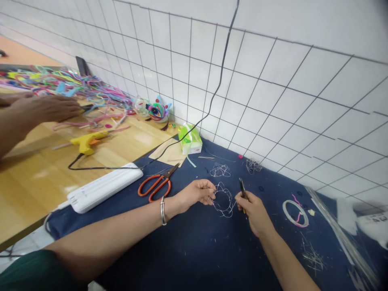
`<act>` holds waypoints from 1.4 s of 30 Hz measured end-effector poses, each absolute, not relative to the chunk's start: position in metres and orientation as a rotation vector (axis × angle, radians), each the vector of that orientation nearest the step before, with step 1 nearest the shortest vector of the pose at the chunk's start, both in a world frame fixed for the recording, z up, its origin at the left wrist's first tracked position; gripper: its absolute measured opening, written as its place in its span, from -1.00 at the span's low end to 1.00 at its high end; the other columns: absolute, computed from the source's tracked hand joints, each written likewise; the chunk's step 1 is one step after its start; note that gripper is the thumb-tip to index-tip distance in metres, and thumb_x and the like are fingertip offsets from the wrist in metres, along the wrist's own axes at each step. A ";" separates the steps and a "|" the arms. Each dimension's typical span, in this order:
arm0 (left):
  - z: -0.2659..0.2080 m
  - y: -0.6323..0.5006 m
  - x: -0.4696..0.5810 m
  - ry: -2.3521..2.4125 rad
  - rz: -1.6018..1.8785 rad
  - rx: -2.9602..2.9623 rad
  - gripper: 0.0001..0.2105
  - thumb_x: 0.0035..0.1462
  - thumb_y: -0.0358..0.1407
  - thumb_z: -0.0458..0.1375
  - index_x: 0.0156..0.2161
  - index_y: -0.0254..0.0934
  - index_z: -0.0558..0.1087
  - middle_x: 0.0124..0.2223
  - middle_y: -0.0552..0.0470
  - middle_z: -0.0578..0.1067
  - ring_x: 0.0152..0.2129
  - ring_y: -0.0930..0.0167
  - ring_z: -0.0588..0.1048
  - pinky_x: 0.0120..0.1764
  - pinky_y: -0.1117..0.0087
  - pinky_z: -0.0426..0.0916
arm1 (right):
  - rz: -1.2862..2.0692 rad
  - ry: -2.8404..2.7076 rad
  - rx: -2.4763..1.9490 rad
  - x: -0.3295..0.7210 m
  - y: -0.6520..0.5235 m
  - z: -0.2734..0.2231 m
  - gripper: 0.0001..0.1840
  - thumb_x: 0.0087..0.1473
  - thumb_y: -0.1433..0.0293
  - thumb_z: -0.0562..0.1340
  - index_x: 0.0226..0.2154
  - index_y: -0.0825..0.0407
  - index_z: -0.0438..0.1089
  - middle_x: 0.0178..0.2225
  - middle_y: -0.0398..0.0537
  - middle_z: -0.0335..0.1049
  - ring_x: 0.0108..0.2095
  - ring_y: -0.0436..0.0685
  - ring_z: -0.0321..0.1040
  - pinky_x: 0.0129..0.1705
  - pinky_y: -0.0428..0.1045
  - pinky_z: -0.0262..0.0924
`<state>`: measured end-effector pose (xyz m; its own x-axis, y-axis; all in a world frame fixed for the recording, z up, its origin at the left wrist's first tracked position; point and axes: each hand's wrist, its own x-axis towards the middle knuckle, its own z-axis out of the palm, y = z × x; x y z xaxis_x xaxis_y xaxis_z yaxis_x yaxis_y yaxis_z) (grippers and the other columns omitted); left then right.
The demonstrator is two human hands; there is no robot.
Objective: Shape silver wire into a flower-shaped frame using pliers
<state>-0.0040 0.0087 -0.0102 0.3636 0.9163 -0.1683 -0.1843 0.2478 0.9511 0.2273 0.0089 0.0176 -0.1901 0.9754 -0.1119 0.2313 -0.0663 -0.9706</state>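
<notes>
My left hand pinches the left side of a wire ring bent into petal-like loops, holding it above the dark blue cloth. Just right of the ring is my right hand, closed around small pliers. Their dark jaws point up and away, and a bit of yellow handle shows below the fingers. A thin wire end runs from the ring toward my right fingertips. Behind the ring lies another looped wire piece. Orange-handled scissors rest left of my left hand, blades pointing away.
A white power strip and a yellow glue gun lie to the left, a black cord crossing nearby. Another person's hand is by colourful pipe cleaners. A tissue pack stands behind. Rightward are a white ring and wire scraps.
</notes>
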 end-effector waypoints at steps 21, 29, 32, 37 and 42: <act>-0.011 0.009 -0.002 0.892 0.838 1.157 -0.81 0.10 -0.23 0.08 -0.22 -0.30 0.38 -0.31 -0.02 0.49 -0.48 0.48 0.46 -0.38 0.44 0.31 | 1.218 -1.479 -1.328 0.215 0.000 0.018 -0.83 -0.01 0.26 0.18 -0.44 0.03 0.31 -0.53 -0.21 0.14 -0.49 -0.02 0.07 -0.42 -0.09 -0.06; -0.008 0.008 0.000 0.912 0.826 1.158 -0.81 0.10 -0.23 0.08 -0.22 -0.30 0.37 -0.32 -0.01 0.49 -0.48 0.49 0.46 -0.37 0.44 0.30 | 1.395 -1.392 -1.237 0.219 0.003 0.016 -0.86 -0.04 0.31 0.19 -0.48 0.04 0.29 -0.54 -0.20 0.15 -0.50 -0.02 0.08 -0.42 -0.08 -0.05; -0.008 0.008 -0.001 0.910 0.824 1.153 -0.81 0.10 -0.23 0.08 -0.22 -0.30 0.37 -0.32 -0.01 0.49 -0.48 0.49 0.46 -0.36 0.44 0.31 | 1.436 -1.410 -1.261 0.223 0.006 0.020 -0.86 -0.05 0.31 0.20 -0.45 0.05 0.31 -0.55 -0.20 0.16 -0.51 -0.02 0.09 -0.42 -0.08 -0.03; -0.010 0.009 -0.002 0.895 0.834 1.155 -0.80 0.09 -0.21 0.09 -0.21 -0.29 0.38 -0.31 -0.01 0.49 -0.47 0.48 0.45 -0.35 0.43 0.32 | 1.514 -1.509 -1.272 0.234 0.013 0.030 -0.84 -0.07 0.30 0.20 -0.45 0.07 0.32 -0.55 -0.20 0.17 -0.51 -0.03 0.10 -0.41 -0.09 -0.02; -0.010 0.009 -0.002 0.853 0.837 1.180 -0.80 0.08 -0.22 0.11 -0.22 -0.29 0.40 -0.32 -0.01 0.48 -0.49 0.50 0.43 -0.37 0.43 0.33 | 1.451 -1.613 -1.374 0.250 0.024 0.030 -0.84 -0.08 0.31 0.19 -0.44 0.08 0.33 -0.55 -0.19 0.19 -0.51 -0.02 0.11 -0.43 -0.08 -0.02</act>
<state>-0.0018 0.0094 -0.0096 0.4390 0.8908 -0.1171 -0.1000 0.1780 0.9789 0.2504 0.0244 0.0304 -0.3134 0.9249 -0.2152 0.3116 -0.1139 -0.9434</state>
